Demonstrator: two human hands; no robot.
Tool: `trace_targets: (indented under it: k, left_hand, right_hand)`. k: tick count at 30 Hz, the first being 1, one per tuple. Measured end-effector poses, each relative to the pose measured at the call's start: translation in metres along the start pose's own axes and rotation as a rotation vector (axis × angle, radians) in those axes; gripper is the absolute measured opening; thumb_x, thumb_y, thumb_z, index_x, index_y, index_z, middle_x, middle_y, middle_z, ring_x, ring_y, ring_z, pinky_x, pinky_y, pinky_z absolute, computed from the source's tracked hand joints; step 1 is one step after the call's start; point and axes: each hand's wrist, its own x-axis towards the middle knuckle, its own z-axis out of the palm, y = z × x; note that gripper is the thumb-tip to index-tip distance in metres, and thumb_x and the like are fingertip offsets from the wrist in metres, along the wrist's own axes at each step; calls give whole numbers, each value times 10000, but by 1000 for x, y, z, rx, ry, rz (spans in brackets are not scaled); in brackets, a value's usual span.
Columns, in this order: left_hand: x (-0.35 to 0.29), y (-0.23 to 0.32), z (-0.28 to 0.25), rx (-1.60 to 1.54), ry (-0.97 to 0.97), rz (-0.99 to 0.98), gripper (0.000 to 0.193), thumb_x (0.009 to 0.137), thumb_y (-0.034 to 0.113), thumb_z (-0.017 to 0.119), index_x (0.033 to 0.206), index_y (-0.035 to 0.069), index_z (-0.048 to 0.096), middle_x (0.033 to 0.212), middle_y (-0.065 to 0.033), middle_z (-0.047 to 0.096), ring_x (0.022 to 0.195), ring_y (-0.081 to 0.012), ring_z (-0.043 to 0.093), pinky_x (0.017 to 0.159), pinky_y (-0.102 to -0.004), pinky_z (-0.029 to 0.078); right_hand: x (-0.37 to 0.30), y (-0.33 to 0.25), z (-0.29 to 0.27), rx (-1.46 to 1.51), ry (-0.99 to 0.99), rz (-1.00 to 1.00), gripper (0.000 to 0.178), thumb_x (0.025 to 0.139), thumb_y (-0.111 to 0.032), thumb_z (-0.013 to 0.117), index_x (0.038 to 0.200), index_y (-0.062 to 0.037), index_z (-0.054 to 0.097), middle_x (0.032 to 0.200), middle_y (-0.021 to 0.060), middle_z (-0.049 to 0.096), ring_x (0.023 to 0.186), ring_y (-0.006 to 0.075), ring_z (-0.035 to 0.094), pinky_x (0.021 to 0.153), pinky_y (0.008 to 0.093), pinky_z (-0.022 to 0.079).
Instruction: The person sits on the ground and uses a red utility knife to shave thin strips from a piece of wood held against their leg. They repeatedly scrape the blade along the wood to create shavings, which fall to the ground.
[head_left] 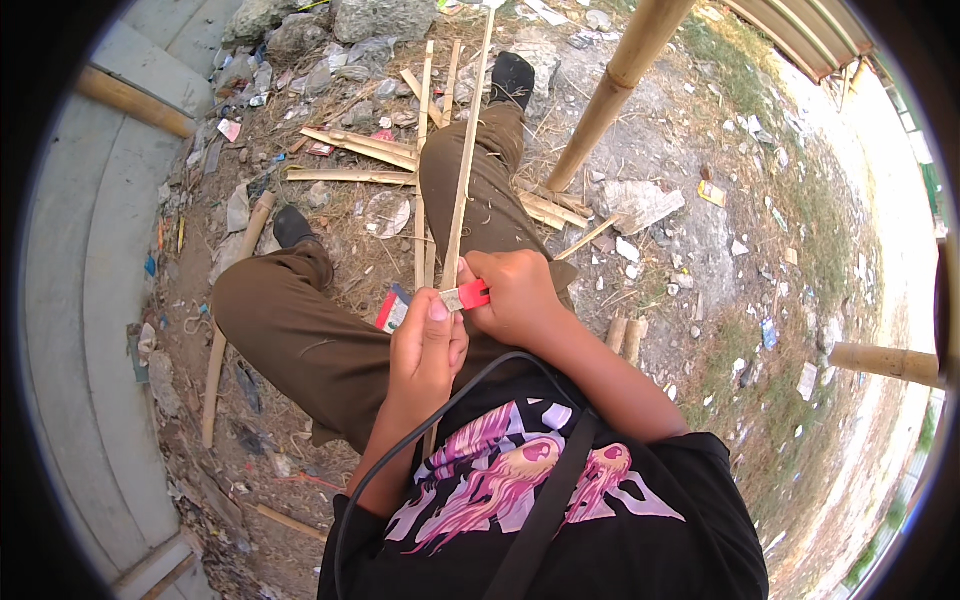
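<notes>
A long, thin bamboo strip (465, 185) runs from the upper middle down over my right leg to my hands, which meet above my lap. My right hand (516, 292) is closed, its thumb along the strip. Closed as well, my left hand (424, 348) pinches a small flat piece, pale at the thumb end and red toward my right hand. This red-and-pale piece (472, 294) lies across the strip; its exact kind cannot be made out. The fingers beneath are partly hidden.
Split bamboo pieces (365, 150) lie on the littered ground beyond my knees. A bamboo post (610, 95) rises by my right foot, and a grey wall (100, 300) stands at left. A black cable (400, 440) crosses my left forearm. Rocks (380, 20) sit at the far end.
</notes>
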Motion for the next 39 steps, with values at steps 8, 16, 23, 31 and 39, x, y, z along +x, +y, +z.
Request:
trace_targets:
  k: [8,16,23,31,39]
  left_hand:
    - [-6,-16,-2,111,52,17,354,1147,324,400,938,46,465,630,34,420,561,-35,382,501,-256,303]
    - [-10,-13,-1,259,100,50,365,1142,337,414,950,32,476,632,7,453,578,-51,415,523,-277,345]
    - [-28,-24,6,364,87,-7,408,1144,390,414,902,66,460,697,49,419,596,-34,373,512,-241,310]
    - [-23,-24,4,435,112,3,390,1138,374,425,930,48,477,677,-6,429,600,-76,399,535,-285,351]
    - [-44,-13,1,535,115,-151,316,1130,259,431,953,2,481,632,-157,497,567,-218,508,571,-405,415]
  right_hand:
    - [2,4,5,-85,-24,62,308,942,-219,668,678,-74,604,558,150,610,491,375,617,484,476,487]
    - [3,0,10,-100,53,98,305,935,-191,663,668,-64,588,566,162,612,500,379,621,494,488,496]
    - [21,20,2,-52,141,280,316,986,-225,632,733,-35,653,606,230,617,588,452,639,562,535,502]
    - [22,21,7,-62,148,343,351,994,-245,626,707,-44,629,580,215,608,565,442,636,542,528,498]
    - [23,19,12,-94,141,400,325,978,-221,618,743,0,658,639,249,633,627,461,655,600,535,519]
